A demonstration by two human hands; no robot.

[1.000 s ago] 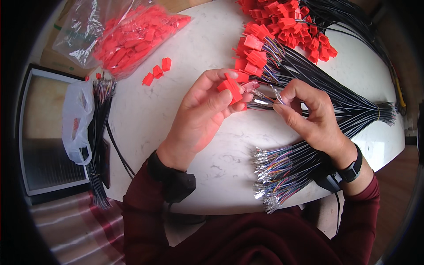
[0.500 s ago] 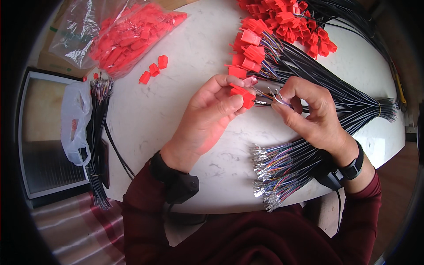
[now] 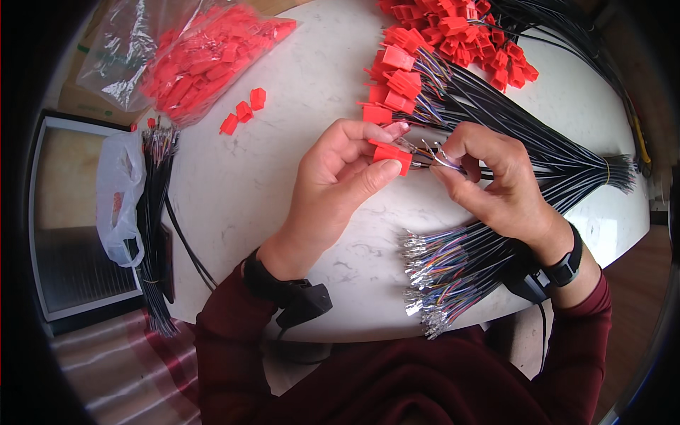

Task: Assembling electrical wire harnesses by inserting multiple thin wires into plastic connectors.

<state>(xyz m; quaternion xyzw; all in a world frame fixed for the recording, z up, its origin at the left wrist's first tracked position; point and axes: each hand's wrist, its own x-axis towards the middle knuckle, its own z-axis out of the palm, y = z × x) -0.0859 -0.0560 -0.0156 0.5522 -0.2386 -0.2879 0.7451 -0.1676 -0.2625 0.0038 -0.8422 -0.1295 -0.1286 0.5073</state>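
Between the thumb and fingers of my left hand [image 3: 333,180] is a red plastic connector housing [image 3: 390,156], its right end facing my other hand. My right hand [image 3: 499,177] pinches the thin coloured wires [image 3: 440,156] of a black cable, whose bare metal terminals stick out past the fingertips. Some wires run from there to the housing; how far they go in is hidden. Behind both hands lies a bundle of black cables with red housings [image 3: 402,83] on their ends. Below my right hand, cables with bare terminals [image 3: 432,283] fan out on the white table [image 3: 283,92].
A clear bag of red housings [image 3: 212,64] lies at the far left, with three loose housings [image 3: 244,111] near it. Another cable bundle [image 3: 157,191] rests at the left edge beside a white plastic bag [image 3: 119,198]. More red housings [image 3: 460,32] are heaped at the back.
My left hand has turned slightly, and its thumb has shifted right along the red housing. The wires in my right hand sit a little differently; that hand has barely moved.
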